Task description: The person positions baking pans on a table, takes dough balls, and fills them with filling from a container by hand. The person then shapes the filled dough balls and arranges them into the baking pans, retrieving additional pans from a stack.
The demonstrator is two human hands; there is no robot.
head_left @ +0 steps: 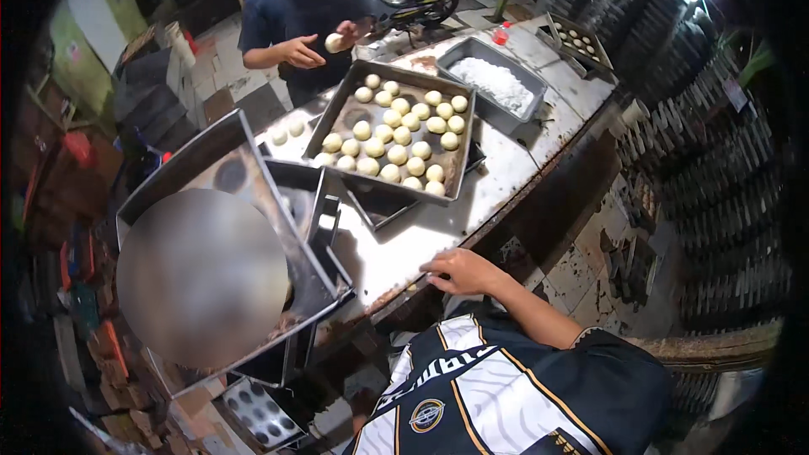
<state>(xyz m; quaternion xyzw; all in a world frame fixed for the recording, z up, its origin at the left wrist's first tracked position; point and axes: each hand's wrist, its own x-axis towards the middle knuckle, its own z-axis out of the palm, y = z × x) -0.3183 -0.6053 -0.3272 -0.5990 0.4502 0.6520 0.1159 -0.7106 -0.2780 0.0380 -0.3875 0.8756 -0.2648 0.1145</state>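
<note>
Pale round dough balls (397, 154) sit in the square dark-metal tray (462, 160); on its near side, my bare right hand (463, 271), fingers parted, holds nothing at the white-topped table (404, 246); my left hand's grip I cannot tell.

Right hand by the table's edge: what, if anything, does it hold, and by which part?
Nothing that shows: the right hand is at the table's edge, fingers loosely bent.

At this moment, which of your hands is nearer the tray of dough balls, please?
Right, as far as shown: the right hand is at the near edge of the table, short of the tray; the left hand cannot be made out.
</note>
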